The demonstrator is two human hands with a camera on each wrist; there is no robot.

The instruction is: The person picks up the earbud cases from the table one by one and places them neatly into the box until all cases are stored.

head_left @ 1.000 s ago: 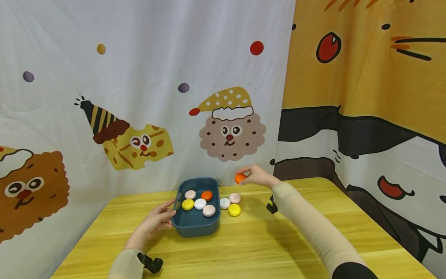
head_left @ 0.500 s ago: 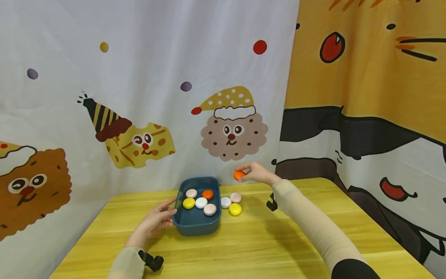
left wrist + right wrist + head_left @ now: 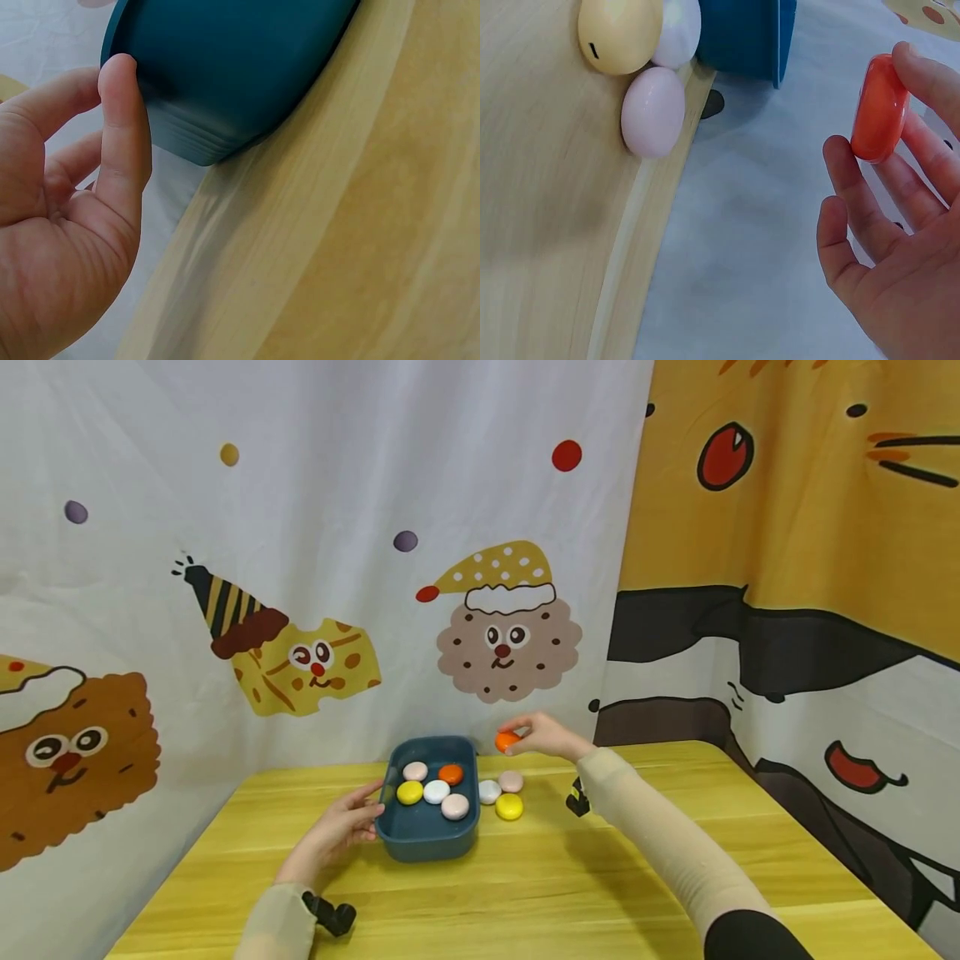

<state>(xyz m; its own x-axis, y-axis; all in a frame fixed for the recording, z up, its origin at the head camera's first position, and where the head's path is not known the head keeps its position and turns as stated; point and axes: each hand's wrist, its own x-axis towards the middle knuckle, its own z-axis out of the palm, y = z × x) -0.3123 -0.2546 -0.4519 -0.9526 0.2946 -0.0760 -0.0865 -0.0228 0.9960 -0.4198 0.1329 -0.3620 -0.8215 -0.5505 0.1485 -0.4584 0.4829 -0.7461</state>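
My right hand [image 3: 546, 737] pinches a glossy orange rounded disc [image 3: 881, 109] between thumb and fingers, raised above the table's far edge, right of a dark blue box [image 3: 427, 850]. At the box's left side, my left hand [image 3: 339, 827] holds the rim, its thumb [image 3: 122, 112] against the edge. Inside the box lie a yellow disc [image 3: 410, 792], a white disc [image 3: 437, 792], another orange disc [image 3: 451, 774] and two pale pink discs [image 3: 454, 807]. Beside the box's right wall rest a white disc [image 3: 489, 792], a pale pink disc [image 3: 654, 112] and a yellow disc [image 3: 620, 34] with a short black mark.
A wood-grain table [image 3: 495, 902] carries the box and the discs. Behind it hangs a white curtain [image 3: 315, 460] printed with cartoon snacks, close to the far edge. A yellow, black and white printed curtain [image 3: 810, 568] runs along the right.
My right hand, still pinching the orange disc, has moved slightly left toward the box. My left hand stays at the box. The whole view has shifted a little.
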